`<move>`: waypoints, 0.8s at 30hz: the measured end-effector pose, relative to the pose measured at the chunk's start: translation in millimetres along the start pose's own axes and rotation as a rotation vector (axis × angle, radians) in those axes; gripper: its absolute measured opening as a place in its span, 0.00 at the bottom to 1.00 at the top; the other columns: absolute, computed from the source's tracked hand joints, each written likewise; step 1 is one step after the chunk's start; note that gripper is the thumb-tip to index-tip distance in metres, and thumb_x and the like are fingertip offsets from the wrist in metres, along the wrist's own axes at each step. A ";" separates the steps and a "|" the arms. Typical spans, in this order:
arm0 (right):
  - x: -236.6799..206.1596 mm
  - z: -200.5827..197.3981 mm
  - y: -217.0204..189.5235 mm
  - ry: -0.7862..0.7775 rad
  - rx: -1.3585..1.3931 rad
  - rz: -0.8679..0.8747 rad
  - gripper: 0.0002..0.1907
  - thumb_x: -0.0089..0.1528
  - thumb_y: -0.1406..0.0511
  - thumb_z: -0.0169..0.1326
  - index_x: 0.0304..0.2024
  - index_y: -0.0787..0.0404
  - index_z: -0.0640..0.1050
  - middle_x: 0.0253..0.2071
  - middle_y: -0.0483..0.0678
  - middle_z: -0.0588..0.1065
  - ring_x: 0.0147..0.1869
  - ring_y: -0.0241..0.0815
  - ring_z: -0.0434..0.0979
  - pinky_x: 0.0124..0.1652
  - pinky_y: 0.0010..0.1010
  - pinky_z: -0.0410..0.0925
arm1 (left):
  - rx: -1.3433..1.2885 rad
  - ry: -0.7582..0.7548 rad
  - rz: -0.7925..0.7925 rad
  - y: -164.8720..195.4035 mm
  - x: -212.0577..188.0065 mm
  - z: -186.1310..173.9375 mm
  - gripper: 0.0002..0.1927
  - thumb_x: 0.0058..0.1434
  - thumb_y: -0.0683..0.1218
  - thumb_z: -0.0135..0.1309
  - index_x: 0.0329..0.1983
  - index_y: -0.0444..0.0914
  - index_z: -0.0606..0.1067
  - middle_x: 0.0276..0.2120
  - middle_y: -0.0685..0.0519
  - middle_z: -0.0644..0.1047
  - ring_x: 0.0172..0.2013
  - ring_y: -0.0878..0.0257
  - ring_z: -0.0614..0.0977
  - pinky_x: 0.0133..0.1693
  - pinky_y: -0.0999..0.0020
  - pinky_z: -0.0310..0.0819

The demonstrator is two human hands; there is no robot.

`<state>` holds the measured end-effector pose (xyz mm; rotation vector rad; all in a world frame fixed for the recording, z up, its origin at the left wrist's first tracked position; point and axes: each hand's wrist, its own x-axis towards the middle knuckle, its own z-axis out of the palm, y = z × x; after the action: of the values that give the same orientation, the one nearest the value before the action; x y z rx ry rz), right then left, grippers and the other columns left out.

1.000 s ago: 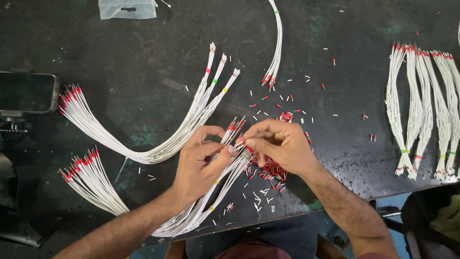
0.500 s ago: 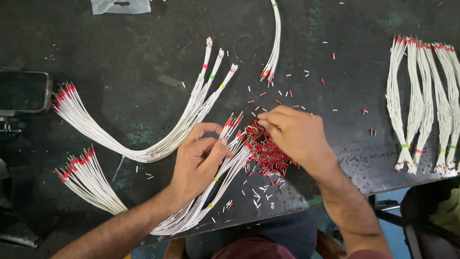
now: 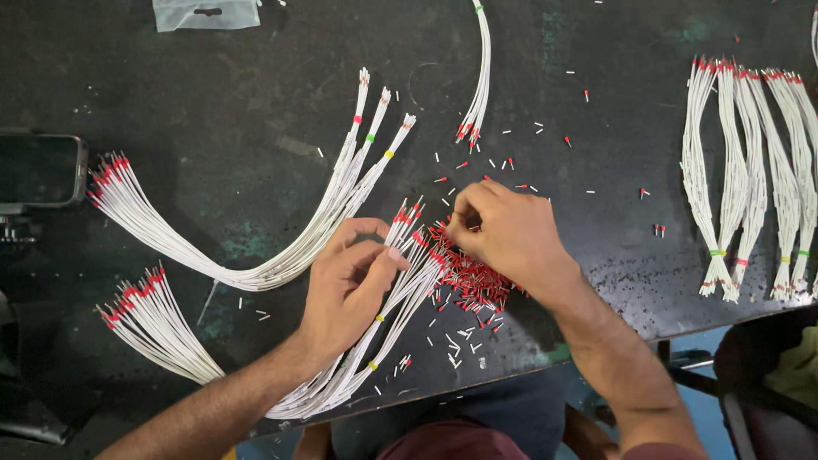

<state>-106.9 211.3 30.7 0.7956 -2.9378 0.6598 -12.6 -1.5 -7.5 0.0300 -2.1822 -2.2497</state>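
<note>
Right hand (image 3: 511,238) shifted down onto red ferrule pile (image 3: 473,281), fingers curled; left hand (image 3: 349,285) pinches white wire bundle (image 3: 400,298).

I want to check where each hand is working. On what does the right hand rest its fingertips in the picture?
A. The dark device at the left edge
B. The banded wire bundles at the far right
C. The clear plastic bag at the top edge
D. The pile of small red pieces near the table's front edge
D: the right hand reaches its fingertips into the pile of small red pieces, while the left hand holds the white wires beside it.
</note>
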 end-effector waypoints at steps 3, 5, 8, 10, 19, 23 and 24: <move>-3.0 -1.6 -0.2 0.017 0.199 0.125 0.09 0.54 0.64 0.66 0.34 0.57 0.80 0.29 0.41 0.79 0.26 0.31 0.78 0.27 0.26 0.70 | 0.119 0.015 0.049 0.9 -0.3 -0.2 0.09 0.66 0.41 0.53 0.35 0.35 0.84 0.48 0.53 0.74 0.28 0.75 0.72 0.28 0.77 0.66; -6.4 -3.6 -0.7 0.009 0.311 0.218 0.08 0.56 0.67 0.67 0.37 0.59 0.81 0.24 0.43 0.78 0.22 0.30 0.72 0.25 0.25 0.63 | 0.111 0.013 0.015 0.7 0.2 0.1 0.09 0.65 0.42 0.54 0.35 0.35 0.84 0.47 0.53 0.74 0.24 0.76 0.72 0.25 0.78 0.66; -9.5 -3.6 -1.3 0.001 0.667 0.194 0.08 0.60 0.70 0.64 0.41 0.62 0.81 0.30 0.41 0.78 0.28 0.23 0.70 0.26 0.18 0.61 | 0.103 0.017 0.023 0.1 0.3 -0.1 0.08 0.65 0.42 0.55 0.36 0.36 0.84 0.46 0.54 0.74 0.23 0.76 0.71 0.25 0.78 0.65; -10.6 -3.6 0.0 -0.042 0.852 0.176 0.08 0.61 0.70 0.63 0.43 0.64 0.81 0.35 0.40 0.79 0.32 0.21 0.73 0.28 0.16 0.64 | 0.107 0.017 0.040 -0.3 0.5 -0.4 0.09 0.66 0.42 0.54 0.36 0.36 0.84 0.47 0.53 0.75 0.23 0.76 0.71 0.25 0.77 0.65; -14.1 -5.0 3.8 -0.267 1.127 0.306 0.13 0.59 0.72 0.62 0.46 0.66 0.83 0.37 0.47 0.83 0.26 0.26 0.73 0.26 0.19 0.67 | 0.161 0.046 0.059 1.5 0.8 -0.4 0.08 0.66 0.42 0.55 0.36 0.35 0.83 0.45 0.53 0.76 0.28 0.73 0.74 0.29 0.76 0.68; -15.9 -4.2 0.9 -0.231 1.119 0.283 0.09 0.63 0.71 0.61 0.46 0.68 0.84 0.37 0.50 0.82 0.26 0.27 0.71 0.26 0.19 0.66 | 0.153 0.046 0.061 2.4 1.3 0.0 0.08 0.64 0.43 0.56 0.36 0.34 0.82 0.45 0.53 0.76 0.29 0.72 0.74 0.29 0.76 0.68; -16.0 -3.8 0.3 -0.215 1.130 0.268 0.09 0.64 0.71 0.60 0.46 0.68 0.84 0.39 0.50 0.81 0.27 0.27 0.71 0.26 0.19 0.66 | 0.160 0.044 0.060 2.7 1.4 0.0 0.08 0.64 0.44 0.57 0.35 0.34 0.82 0.45 0.53 0.76 0.29 0.72 0.74 0.28 0.76 0.68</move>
<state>-93.4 220.7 31.9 0.4570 -2.6471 2.4582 -14.0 -1.6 -4.8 0.0142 -2.3024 -2.0195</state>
